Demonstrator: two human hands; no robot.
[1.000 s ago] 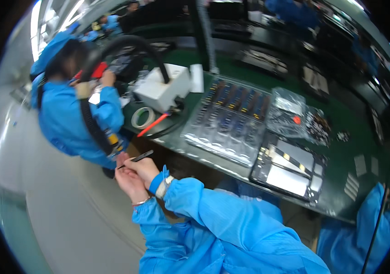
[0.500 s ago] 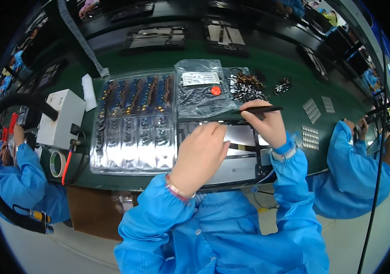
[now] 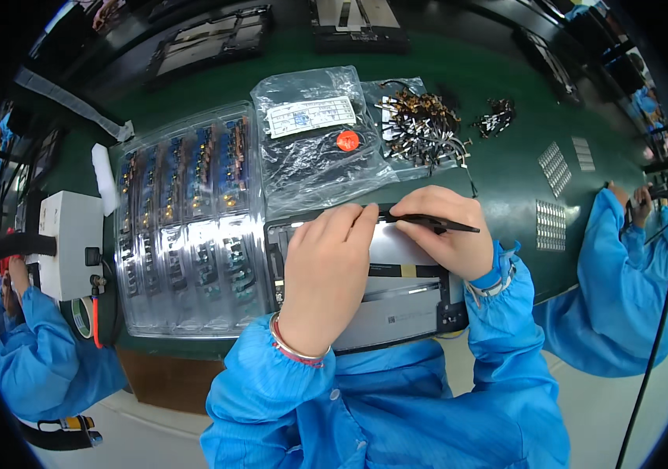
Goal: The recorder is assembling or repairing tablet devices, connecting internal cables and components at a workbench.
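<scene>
On the green bench before me lies an opened tablet-like device (image 3: 420, 306), its dark frame holding silver plates and a dark strip. My left hand (image 3: 330, 270) reaches over its left half, fingers bent together with the tips at the far edge. Whatever those fingertips pinch or press is hidden. A pair of slim black tweezers (image 3: 437, 223) is gripped between thumb and fingers of my right hand (image 3: 453, 234). Their tip meets the device's far edge, close beside my left fingertips.
Left of the device lies a clear blister tray (image 3: 185, 313) of small boards and cables. Beyond are a plastic bag (image 3: 303, 160), a heap of small cables (image 3: 424, 129) and a smaller pile (image 3: 495, 117). A white box (image 3: 72, 242) stands left; silver part sheets (image 3: 551, 225) lie right. Co-workers sit either side.
My right hand has come down and left, bringing the tweezers to the device's far edge. My left fingertips have moved close to them. The whole view has shifted nearer to the bench.
</scene>
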